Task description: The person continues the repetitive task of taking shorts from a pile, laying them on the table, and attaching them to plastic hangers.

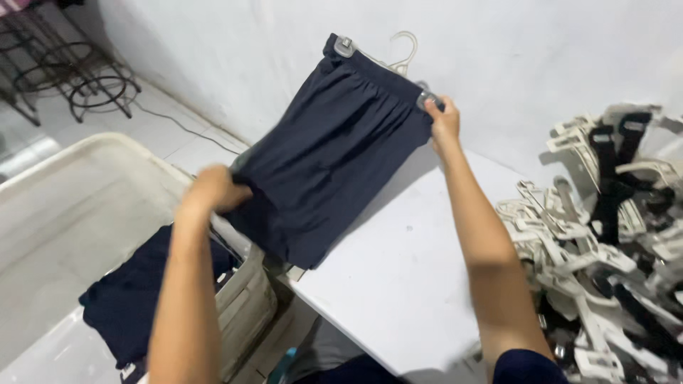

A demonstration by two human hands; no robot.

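I hold the dark navy pleated fabric shorts (pixel 334 142) on their white plastic clip hanger (pixel 398 57) above the white counter's (pixel 398 277) far-left corner, right hand (pixel 445 117) pinching the waistband clip, left hand (pixel 213 188) closed on the hem, so I judge the clipping step in hand, with squaring the waistband next.

I see a flat white table (pixel 398 284) with a smooth top; a heap of white plastic clip hangers (pixel 605 249) lies on its right side. On the tiled floor (pixel 171 135) stands a large white plastic tub (pixel 92 153), beside the table.
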